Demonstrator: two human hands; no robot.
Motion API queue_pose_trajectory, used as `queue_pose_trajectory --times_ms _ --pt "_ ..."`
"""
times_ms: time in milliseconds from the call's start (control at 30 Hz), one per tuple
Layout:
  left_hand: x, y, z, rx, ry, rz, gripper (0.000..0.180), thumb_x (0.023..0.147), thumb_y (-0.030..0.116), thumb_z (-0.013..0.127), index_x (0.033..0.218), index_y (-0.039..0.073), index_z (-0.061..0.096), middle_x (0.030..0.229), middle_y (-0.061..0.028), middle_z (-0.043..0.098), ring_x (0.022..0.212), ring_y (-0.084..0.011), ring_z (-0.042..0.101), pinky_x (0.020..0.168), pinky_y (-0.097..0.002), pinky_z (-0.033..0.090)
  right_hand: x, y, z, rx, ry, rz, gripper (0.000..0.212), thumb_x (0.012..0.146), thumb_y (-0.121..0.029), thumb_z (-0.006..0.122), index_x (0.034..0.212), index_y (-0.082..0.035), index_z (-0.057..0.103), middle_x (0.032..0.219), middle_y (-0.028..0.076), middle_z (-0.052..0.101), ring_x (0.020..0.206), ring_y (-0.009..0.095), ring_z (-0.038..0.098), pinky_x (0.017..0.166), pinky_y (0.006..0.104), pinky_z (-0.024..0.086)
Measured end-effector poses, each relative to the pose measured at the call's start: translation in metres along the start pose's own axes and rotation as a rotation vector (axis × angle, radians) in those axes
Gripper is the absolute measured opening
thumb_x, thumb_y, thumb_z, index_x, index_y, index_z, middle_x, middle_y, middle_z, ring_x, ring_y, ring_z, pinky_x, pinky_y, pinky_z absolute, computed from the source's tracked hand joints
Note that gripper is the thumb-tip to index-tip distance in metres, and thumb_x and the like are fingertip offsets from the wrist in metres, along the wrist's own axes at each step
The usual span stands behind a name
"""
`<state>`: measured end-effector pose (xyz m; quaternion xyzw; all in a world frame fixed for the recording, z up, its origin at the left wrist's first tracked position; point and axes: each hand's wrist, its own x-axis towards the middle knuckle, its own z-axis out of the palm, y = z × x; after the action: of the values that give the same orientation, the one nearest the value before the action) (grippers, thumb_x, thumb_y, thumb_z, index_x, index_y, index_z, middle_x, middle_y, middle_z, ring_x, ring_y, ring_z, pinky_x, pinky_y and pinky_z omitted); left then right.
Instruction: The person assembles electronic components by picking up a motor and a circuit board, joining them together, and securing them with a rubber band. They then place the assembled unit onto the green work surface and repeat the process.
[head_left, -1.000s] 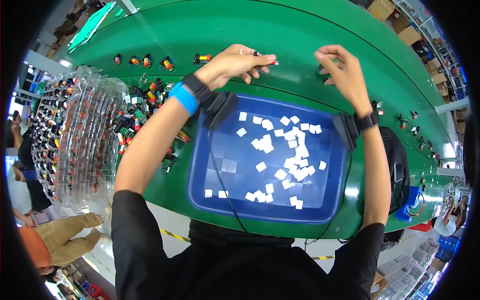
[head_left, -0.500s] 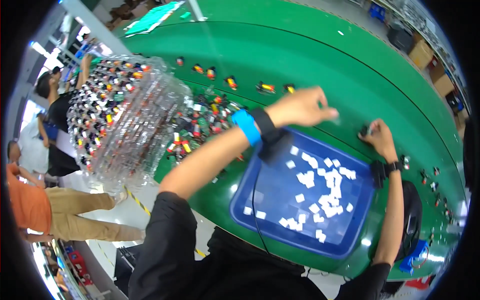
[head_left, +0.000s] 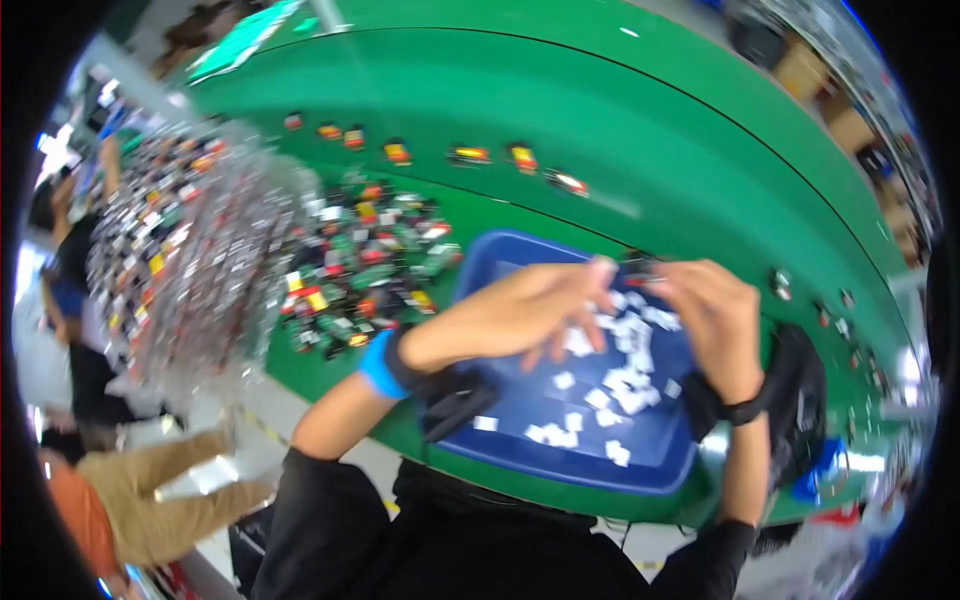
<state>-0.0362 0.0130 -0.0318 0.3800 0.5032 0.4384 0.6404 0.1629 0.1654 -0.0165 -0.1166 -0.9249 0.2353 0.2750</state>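
My right hand [head_left: 715,315] pinches a small dark part [head_left: 638,268] with a bit of red on it, above the far rim of the blue tray [head_left: 560,478]. Facing it from the left, my left hand [head_left: 530,312] has its thumb and forefinger close together at the part's left end. Its other fingers hang apart over the tray. Something pale shows at the left fingertips, too blurred to name. Small white squares [head_left: 632,385] lie scattered in the tray. Beyond it, a spaced row of small red, yellow and black parts [head_left: 521,157] lies on the green table [head_left: 690,190].
To the left stands a large plastic-wrapped stack of similar parts [head_left: 190,260]; a loose heap of parts [head_left: 365,260] lies beside it. A black bag [head_left: 798,400] rests right of the tray, with several dark parts [head_left: 845,325] beyond. A person in orange [head_left: 85,510] stands at the left.
My right hand has lifted the dark part off the table and brought it left over the tray. My left hand has drawn back to meet it, exposing the row's right end. The view has shifted.
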Motion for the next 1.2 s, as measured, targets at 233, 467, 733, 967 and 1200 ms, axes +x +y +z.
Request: queue_pose_trajectory --times_ms 233,467,733,967,1200 --pt "-0.013 -0.010 0.015 -0.093 -0.045 0.065 0.028 0.103 0.022 0.056 0.123 0.001 0.053 0.099 -0.0120 0.068 0.060 -0.0105 0.061 0.044 -0.0207 0.047 -0.032 -0.037 0.010 -0.247 0.137 -0.331 0.027 0.064 -0.002 0.076 0.091 -0.002 0.073 0.093 0.008 0.072 0.075 0.021 0.069 0.059 0.0287 0.055" --pt "-0.012 -0.019 0.035 0.259 0.150 0.255 0.031 0.095 0.009 0.065 0.122 0.003 0.051 0.088 -0.0096 0.063 0.064 -0.0130 0.062 0.048 -0.0269 0.047 -0.041 -0.049 0.010 -0.225 0.103 -0.201 0.027 0.064 0.001 0.078 0.090 -0.001 0.072 0.096 0.010 0.072 0.078 0.023 0.069 0.062 0.0302 0.056" --pt "-0.017 -0.011 0.036 0.404 0.169 0.334 0.025 0.097 0.011 0.062 0.118 0.003 0.052 0.078 -0.0117 0.062 0.066 -0.0223 0.064 0.059 -0.0355 0.048 -0.041 -0.046 0.018 -0.079 0.132 -0.031 0.022 0.072 0.005 0.079 0.092 0.001 0.070 0.094 0.012 0.070 0.079 0.027 0.068 0.066 0.0308 0.056" --pt "-0.015 -0.016 0.034 0.522 0.240 0.337 0.016 0.098 0.012 0.060 0.108 0.002 0.052 0.080 -0.0148 0.063 0.066 -0.0298 0.064 0.058 -0.0383 0.046 -0.043 -0.051 0.023 0.178 0.050 0.289 0.018 0.080 0.002 0.077 0.096 0.002 0.069 0.101 0.011 0.070 0.085 0.022 0.069 0.069 0.0297 0.058" --pt "-0.014 -0.017 0.032 0.650 0.282 0.346 0.014 0.099 0.011 0.059 0.105 0.002 0.051 0.080 -0.0169 0.064 0.066 -0.0352 0.063 0.056 -0.0414 0.044 -0.036 -0.032 0.020 0.424 0.110 0.682 0.017 0.089 -0.003 0.071 0.105 0.001 0.069 0.104 0.008 0.070 0.095 0.018 0.069 0.073 0.0294 0.059"
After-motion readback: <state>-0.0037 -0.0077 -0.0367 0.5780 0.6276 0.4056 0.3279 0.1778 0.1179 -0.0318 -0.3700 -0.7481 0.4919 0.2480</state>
